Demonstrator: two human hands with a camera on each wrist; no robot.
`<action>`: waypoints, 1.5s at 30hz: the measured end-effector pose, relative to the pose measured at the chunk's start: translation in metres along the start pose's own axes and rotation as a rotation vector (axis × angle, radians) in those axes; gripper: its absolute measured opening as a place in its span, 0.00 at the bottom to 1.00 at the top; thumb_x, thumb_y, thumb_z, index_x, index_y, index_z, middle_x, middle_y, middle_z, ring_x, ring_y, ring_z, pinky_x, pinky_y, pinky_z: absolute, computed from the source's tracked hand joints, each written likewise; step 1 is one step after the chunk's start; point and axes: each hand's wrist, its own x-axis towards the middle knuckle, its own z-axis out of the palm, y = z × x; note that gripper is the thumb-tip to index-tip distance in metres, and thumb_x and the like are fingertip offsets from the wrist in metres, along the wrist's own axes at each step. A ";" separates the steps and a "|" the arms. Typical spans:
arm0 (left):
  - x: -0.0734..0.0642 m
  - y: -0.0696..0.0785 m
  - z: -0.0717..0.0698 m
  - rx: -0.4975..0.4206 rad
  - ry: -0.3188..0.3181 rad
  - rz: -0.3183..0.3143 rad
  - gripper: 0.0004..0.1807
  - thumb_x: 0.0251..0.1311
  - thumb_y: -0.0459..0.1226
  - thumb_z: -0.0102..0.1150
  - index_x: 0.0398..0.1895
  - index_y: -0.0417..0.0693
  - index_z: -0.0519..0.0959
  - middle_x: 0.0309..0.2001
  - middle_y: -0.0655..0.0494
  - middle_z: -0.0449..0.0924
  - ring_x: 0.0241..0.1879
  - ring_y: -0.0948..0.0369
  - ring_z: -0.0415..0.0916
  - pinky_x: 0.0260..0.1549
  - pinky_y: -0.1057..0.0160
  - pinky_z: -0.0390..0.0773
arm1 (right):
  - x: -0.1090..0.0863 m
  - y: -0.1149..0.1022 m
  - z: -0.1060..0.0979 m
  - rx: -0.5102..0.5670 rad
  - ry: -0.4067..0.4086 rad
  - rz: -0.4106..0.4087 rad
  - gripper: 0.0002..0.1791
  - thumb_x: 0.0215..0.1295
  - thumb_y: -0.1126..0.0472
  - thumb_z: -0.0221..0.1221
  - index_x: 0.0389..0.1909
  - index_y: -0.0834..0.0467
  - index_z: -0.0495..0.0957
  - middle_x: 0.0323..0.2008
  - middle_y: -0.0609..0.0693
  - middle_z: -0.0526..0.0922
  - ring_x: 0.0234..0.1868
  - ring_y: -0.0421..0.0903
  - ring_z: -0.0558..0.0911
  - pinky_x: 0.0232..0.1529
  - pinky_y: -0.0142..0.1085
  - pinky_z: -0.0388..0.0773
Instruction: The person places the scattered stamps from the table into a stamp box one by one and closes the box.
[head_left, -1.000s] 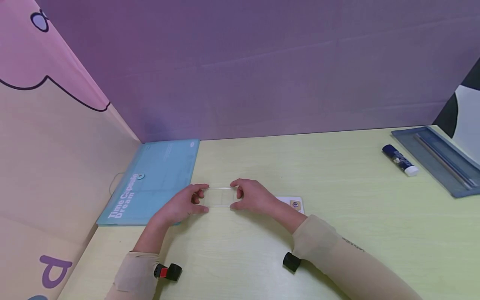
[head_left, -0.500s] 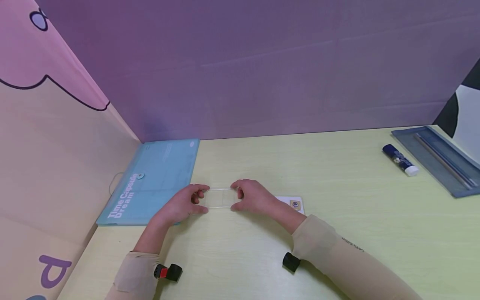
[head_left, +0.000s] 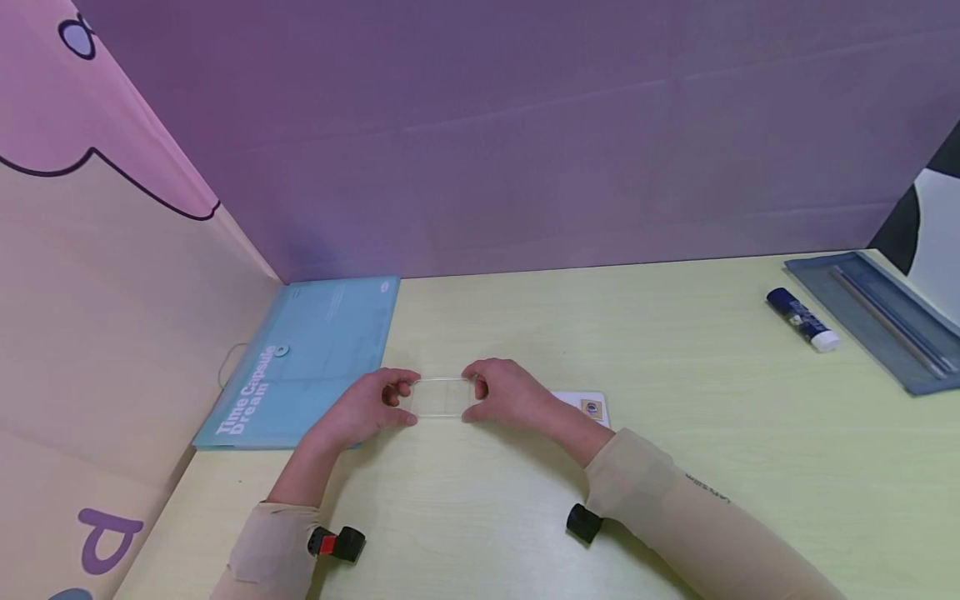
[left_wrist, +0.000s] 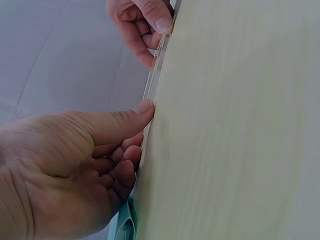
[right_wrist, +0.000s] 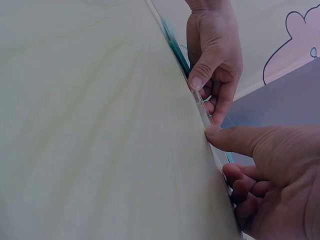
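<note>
A clear, flat rectangular plastic piece (head_left: 441, 397), perhaps a small case, lies low over the table between both hands. My left hand (head_left: 366, 406) pinches its left end, thumb on the near edge and index finger on the far one. At the opposite end my right hand (head_left: 510, 393) grips it the same way. In the left wrist view the clear piece (left_wrist: 157, 72) is seen edge-on, close to the tabletop; whether it touches the wood I cannot tell. The other fingers of both hands are curled in behind it.
A teal document folder (head_left: 330, 358) lies just left of my left hand. Behind my right wrist is a partly hidden white card (head_left: 592, 408). Far right are a glue stick (head_left: 802, 319) and a grey-blue pouch (head_left: 862, 325). A purple backdrop (head_left: 525, 150) borders the table's back.
</note>
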 end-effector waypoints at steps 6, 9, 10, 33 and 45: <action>0.001 -0.002 0.000 -0.002 -0.002 0.006 0.30 0.54 0.26 0.73 0.61 0.32 0.75 0.42 0.49 0.73 0.41 0.55 0.68 0.40 0.60 0.70 | -0.001 0.000 -0.002 0.015 -0.013 -0.013 0.28 0.53 0.63 0.76 0.53 0.66 0.78 0.27 0.45 0.75 0.31 0.42 0.72 0.44 0.35 0.72; 0.001 -0.002 -0.001 -0.005 -0.001 0.016 0.29 0.54 0.26 0.73 0.60 0.32 0.76 0.42 0.49 0.73 0.40 0.55 0.68 0.40 0.61 0.70 | -0.002 0.001 -0.003 0.030 -0.016 -0.021 0.28 0.52 0.63 0.77 0.53 0.66 0.79 0.28 0.46 0.75 0.31 0.42 0.72 0.45 0.36 0.72; 0.001 -0.002 -0.001 -0.004 -0.002 0.017 0.29 0.54 0.26 0.73 0.60 0.32 0.76 0.42 0.49 0.73 0.40 0.55 0.69 0.40 0.61 0.70 | -0.002 0.001 -0.004 0.039 -0.018 -0.023 0.27 0.52 0.63 0.77 0.53 0.66 0.79 0.28 0.46 0.75 0.31 0.42 0.72 0.45 0.36 0.72; 0.001 0.002 -0.003 -0.012 -0.007 0.044 0.32 0.52 0.30 0.76 0.62 0.38 0.77 0.41 0.50 0.74 0.39 0.55 0.71 0.34 0.64 0.72 | -0.008 0.012 -0.019 0.144 -0.050 -0.065 0.31 0.52 0.60 0.77 0.56 0.64 0.77 0.30 0.46 0.78 0.31 0.42 0.75 0.42 0.36 0.75; 0.006 0.009 0.003 0.003 -0.004 0.129 0.31 0.51 0.32 0.78 0.61 0.41 0.79 0.42 0.49 0.77 0.41 0.55 0.74 0.36 0.63 0.75 | -0.021 0.023 -0.032 0.199 -0.021 -0.100 0.30 0.52 0.60 0.77 0.55 0.64 0.78 0.32 0.48 0.78 0.30 0.43 0.74 0.38 0.36 0.75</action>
